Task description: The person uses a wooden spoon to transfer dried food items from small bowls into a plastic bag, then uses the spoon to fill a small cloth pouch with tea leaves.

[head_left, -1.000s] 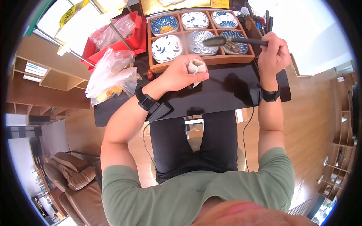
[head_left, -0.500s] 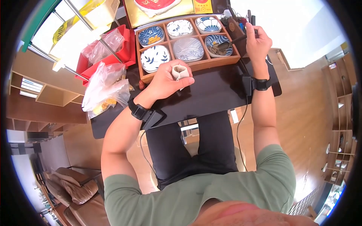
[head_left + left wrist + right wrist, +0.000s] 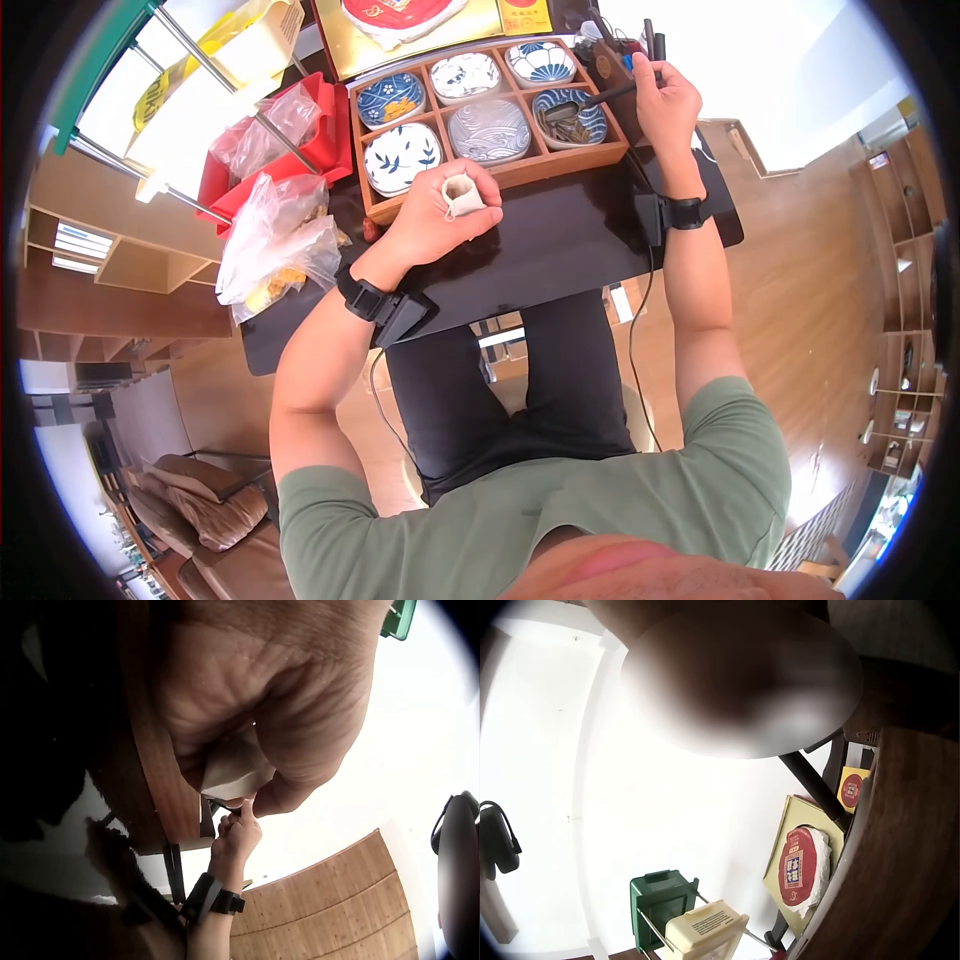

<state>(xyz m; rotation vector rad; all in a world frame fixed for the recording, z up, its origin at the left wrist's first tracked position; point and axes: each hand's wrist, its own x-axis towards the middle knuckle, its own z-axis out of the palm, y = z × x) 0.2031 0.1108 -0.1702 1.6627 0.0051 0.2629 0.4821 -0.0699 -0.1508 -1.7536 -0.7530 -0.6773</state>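
My left hand (image 3: 440,212) holds a small off-white cloth pouch (image 3: 462,196), its mouth open upward, in front of the wooden box (image 3: 545,171). The left wrist view shows the pouch (image 3: 238,766) within the curled fingers. My right hand (image 3: 668,108) grips the dark handle of a scoop (image 3: 565,112), whose head lies in the back-patterned blue bowl (image 3: 590,127) among brown pieces at the box's front right corner. A grey wave-patterned bowl (image 3: 489,131) and a leaf-patterned bowl (image 3: 402,160) fill the other front compartments. In the right wrist view the hand is blurred.
Three more bowls stand in the back row, one with orange pieces (image 3: 398,108). Red bins (image 3: 335,127) and plastic bags (image 3: 275,240) lie at the left. Behind the box is a gold tray with a red-labelled round package (image 3: 405,12). Pens stand at the back right.
The scoop has moved right, from above the grey wave-patterned bowl into the bowl with brown pieces. The head view has shifted, and my left hand still holds the pouch.
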